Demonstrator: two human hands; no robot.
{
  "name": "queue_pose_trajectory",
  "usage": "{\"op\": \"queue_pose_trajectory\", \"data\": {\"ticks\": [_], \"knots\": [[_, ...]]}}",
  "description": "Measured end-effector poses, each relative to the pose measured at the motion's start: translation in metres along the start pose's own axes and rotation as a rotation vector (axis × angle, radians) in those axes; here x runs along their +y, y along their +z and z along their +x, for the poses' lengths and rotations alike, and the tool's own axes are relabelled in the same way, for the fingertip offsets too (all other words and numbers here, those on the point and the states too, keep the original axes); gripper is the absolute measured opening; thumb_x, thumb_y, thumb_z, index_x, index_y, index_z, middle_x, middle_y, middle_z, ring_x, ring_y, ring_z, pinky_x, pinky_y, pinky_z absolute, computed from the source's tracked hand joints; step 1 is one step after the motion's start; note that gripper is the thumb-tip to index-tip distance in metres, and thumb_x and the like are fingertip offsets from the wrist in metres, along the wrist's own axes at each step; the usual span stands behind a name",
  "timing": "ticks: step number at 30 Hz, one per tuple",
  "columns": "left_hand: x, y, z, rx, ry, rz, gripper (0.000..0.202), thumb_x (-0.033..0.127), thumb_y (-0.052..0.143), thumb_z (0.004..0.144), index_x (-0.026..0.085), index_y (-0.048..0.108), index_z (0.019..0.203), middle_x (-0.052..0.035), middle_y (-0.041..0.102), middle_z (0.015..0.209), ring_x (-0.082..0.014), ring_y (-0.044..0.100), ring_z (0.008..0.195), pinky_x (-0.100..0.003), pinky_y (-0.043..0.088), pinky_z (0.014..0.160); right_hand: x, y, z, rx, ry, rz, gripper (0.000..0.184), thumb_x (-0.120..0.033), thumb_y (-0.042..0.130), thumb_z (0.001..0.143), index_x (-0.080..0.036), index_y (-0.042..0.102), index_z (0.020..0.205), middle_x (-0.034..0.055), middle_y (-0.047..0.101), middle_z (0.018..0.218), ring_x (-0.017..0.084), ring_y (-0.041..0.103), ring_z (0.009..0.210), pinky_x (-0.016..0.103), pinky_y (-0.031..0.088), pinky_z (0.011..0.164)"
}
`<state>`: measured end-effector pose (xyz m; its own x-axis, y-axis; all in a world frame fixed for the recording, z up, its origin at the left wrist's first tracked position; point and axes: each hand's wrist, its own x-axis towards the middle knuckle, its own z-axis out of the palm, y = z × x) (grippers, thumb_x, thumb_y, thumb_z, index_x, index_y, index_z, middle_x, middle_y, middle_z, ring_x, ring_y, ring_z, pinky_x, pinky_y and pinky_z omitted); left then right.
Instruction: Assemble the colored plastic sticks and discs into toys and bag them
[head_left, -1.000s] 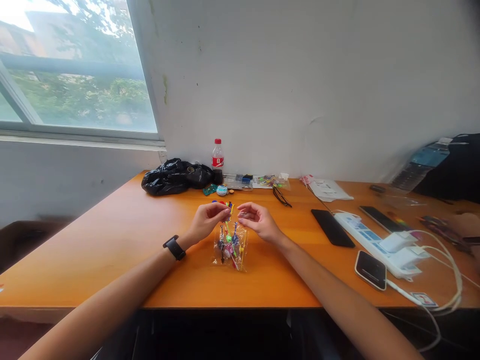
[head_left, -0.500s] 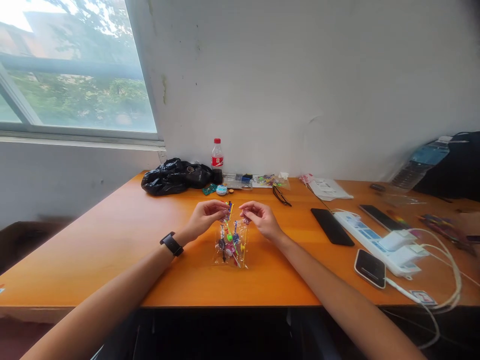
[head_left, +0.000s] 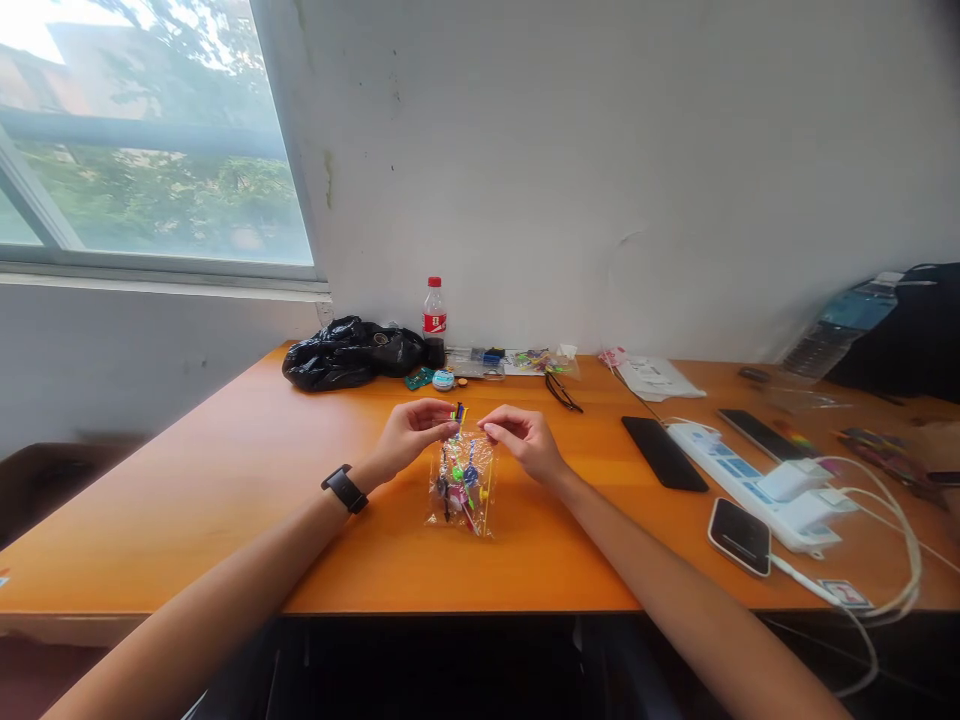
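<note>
A small clear plastic bag (head_left: 480, 510) hangs upright over the table in front of me. Through its film show several small colourful pieces, among them a blue round one (head_left: 470, 476), a green one (head_left: 457, 472) and dark and yellow strips; their exact kind is hard to make out. My left hand (head_left: 415, 430) pinches the bag's upper left corner between thumb and fingers. At the upper right corner, my right hand (head_left: 523, 438) holds it in a similar pinch. Just behind my left fingertips, more blue and yellow pieces (head_left: 460, 412) are partly hidden.
Along the wall lie a black plastic bag (head_left: 337, 355), a red-capped bottle (head_left: 434, 315), and a packet of colourful pieces (head_left: 544, 362). On the right are a black phone (head_left: 664, 453), a white power strip (head_left: 739, 480) with cables, and another phone (head_left: 740, 536).
The bag's top edge, which dipped between my hands, now looks straighter and more stretched. Both hands have stayed almost in place, still pinching it.
</note>
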<state>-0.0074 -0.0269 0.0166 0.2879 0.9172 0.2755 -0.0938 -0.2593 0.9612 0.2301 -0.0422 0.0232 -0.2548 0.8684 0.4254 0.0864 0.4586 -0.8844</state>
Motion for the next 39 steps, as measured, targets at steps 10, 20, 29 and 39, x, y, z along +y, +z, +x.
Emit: {"op": "queue_pose_trajectory", "data": {"ticks": [10,20,29,39], "knots": [[0.001,0.003,-0.002,-0.025,-0.019,0.054,0.036,0.041,0.09,0.079,0.012,0.083,0.098,-0.0109,0.08,0.093,-0.0181,0.07,0.08,-0.029,0.057,0.076,0.015,0.007,0.002,-0.067,0.155,0.081,0.035,-0.049,0.084,0.082,-0.016,0.077,0.09,0.0035,0.071,0.076,0.013,0.061,0.063,0.028,0.052,0.063],[-0.016,-0.002,0.005,-0.099,-0.036,0.004,0.037,0.042,0.092,0.077,0.011,0.081,0.094,-0.0076,0.078,0.083,-0.0148,0.069,0.072,-0.026,0.057,0.069,0.024,-0.001,0.005,-0.053,0.149,0.125,0.036,-0.049,0.084,0.082,-0.016,0.08,0.097,0.0037,0.073,0.075,0.012,0.059,0.058,0.027,0.05,0.058],[-0.012,-0.007,0.006,-0.041,-0.029,-0.036,0.034,0.042,0.087,0.081,0.012,0.082,0.098,-0.0119,0.08,0.094,-0.0205,0.073,0.084,-0.034,0.062,0.08,0.02,-0.008,0.007,0.025,0.159,0.186,0.022,-0.035,0.078,0.079,-0.019,0.086,0.092,0.0049,0.076,0.077,0.014,0.061,0.064,0.029,0.05,0.063],[-0.007,0.003,0.001,0.04,0.009,-0.036,0.037,0.038,0.093,0.075,0.014,0.077,0.098,-0.0082,0.079,0.094,-0.0184,0.071,0.084,-0.031,0.058,0.078,0.013,-0.005,0.004,-0.04,0.037,0.076,0.016,-0.033,0.074,0.084,-0.018,0.08,0.087,0.0041,0.073,0.079,0.015,0.06,0.067,0.03,0.051,0.067]]}}
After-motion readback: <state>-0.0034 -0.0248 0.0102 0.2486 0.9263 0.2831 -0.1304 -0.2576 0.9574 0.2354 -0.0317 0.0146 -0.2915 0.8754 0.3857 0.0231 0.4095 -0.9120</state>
